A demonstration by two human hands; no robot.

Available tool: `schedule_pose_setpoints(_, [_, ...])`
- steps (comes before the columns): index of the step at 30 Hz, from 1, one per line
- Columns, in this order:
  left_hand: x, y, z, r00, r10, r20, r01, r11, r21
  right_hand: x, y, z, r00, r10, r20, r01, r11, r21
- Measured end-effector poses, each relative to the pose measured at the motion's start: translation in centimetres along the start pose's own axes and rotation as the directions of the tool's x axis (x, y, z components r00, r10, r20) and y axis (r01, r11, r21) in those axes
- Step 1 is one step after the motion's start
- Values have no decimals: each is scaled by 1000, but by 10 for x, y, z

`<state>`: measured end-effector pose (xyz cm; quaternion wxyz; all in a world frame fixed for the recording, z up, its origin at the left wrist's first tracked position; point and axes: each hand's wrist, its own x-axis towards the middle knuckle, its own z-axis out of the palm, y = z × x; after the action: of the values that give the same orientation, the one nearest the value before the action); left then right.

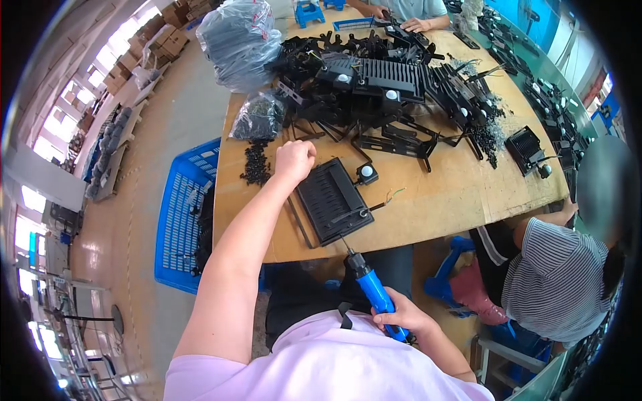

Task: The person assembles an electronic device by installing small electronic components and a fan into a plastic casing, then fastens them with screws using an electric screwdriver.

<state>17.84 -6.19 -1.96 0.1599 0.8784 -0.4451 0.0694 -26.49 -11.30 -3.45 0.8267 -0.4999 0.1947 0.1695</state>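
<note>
A black floodlight housing (324,190) with a ribbed back lies on the table edge in front of me. A small black motion sensor (366,174) with a white dome sits at its right side, and thin coloured wires (394,195) stick out near its lower corner. My left hand (295,160) is closed above the housing's upper left corner; what its fingers hold, if anything, is hidden. My right hand (405,315) grips a blue electric screwdriver (376,291), its bit pointing at the housing's near edge. A black bracket (300,224) lies along the housing's left side.
Loose black screws (256,164) and a plastic bag (259,115) lie left of a big heap of black brackets and floodlights (361,80). A blue crate (175,227) stands left of the table. One co-worker (558,274) sits at right; another person's hand (416,25) is across the table.
</note>
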Motion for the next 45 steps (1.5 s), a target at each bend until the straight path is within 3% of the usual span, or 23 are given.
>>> schedule_pose_setpoints(7, [10,6,1,984,28,174,-14,996,-84,1,3,-1,1000,16,0,-16,1000,-18])
schedule_pose_setpoints(10, [20,1,3,967,113,227,-108,994,-33,1,2,0,1000,16,1,-16,1000,-22])
schedule_pose_setpoints(13, [25,4,4,954,43,298,-43,999,-7,2,4,-1,1000,2,0,-2,999,-37])
schedule_pose_setpoints(16, [23,6,-4,949,127,288,-127,992,-19,4,7,-4,1000,-1,5,1,999,-48])
schedule_pose_setpoints(23, [16,-4,-4,946,164,281,-134,983,-123,2,2,-2,1000,2,12,-1,1000,-31])
schedule_pose_setpoints(26, [20,-4,-8,919,189,347,-164,981,-102,3,4,-3,1000,-4,11,4,1000,-21])
schedule_pose_setpoints(29, [20,-2,-10,899,279,338,-292,956,-12,4,4,-3,1000,-12,8,13,1000,-22])
schedule_pose_setpoints(32, [22,-7,-6,917,259,302,-309,942,129,4,10,-5,1000,-22,-9,22,998,-57])
schedule_pose_setpoints(35, [18,-21,1,961,244,131,-249,968,30,6,13,-8,1000,4,2,-4,999,-46])
schedule_pose_setpoints(38, [15,-28,9,999,36,-11,-35,995,91,9,18,-10,1000,-30,-1,30,996,-89])
schedule_pose_setpoints(39, [14,-25,5,999,-49,-4,49,987,156,8,18,-10,1000,-21,-6,20,996,-87])
schedule_pose_setpoints(45, [19,-33,8,989,-86,121,61,979,193,9,16,-11,1000,3,2,-3,996,-90])
